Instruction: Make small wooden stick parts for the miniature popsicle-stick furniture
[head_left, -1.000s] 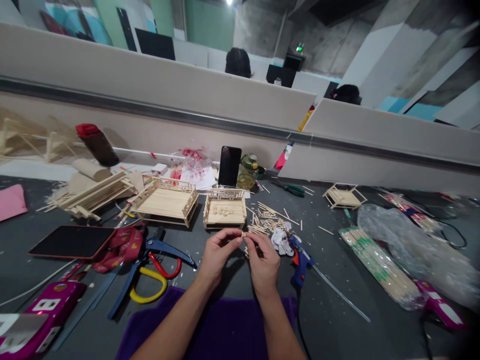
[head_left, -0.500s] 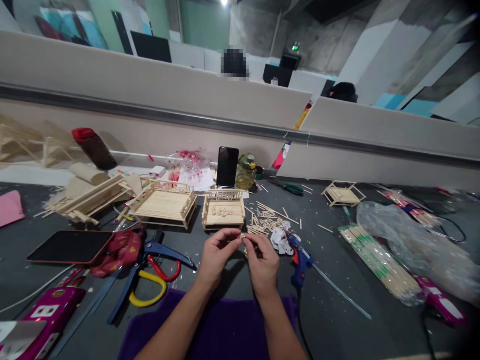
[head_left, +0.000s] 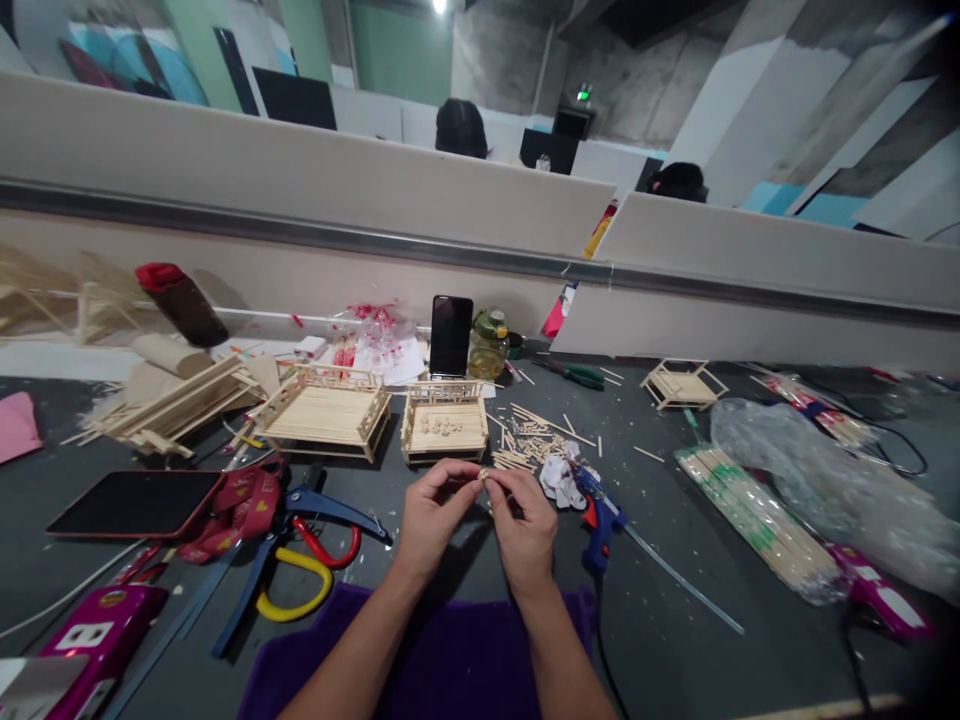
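- Small wooden piece, pinched in the closed fingertips of the left hand and right hand, about equally near each; its long axis is too small to tell.
- Small stick frame just beyond the fingertips, slightly toward the left, its long side running crosswise.
- Loose cut sticks beyond the right hand; glue gun just beside it.

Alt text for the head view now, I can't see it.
Left hand and right hand pinch a tiny wooden piece between them, in front of a small stick-built frame; a blue glue gun lies beside the right hand.
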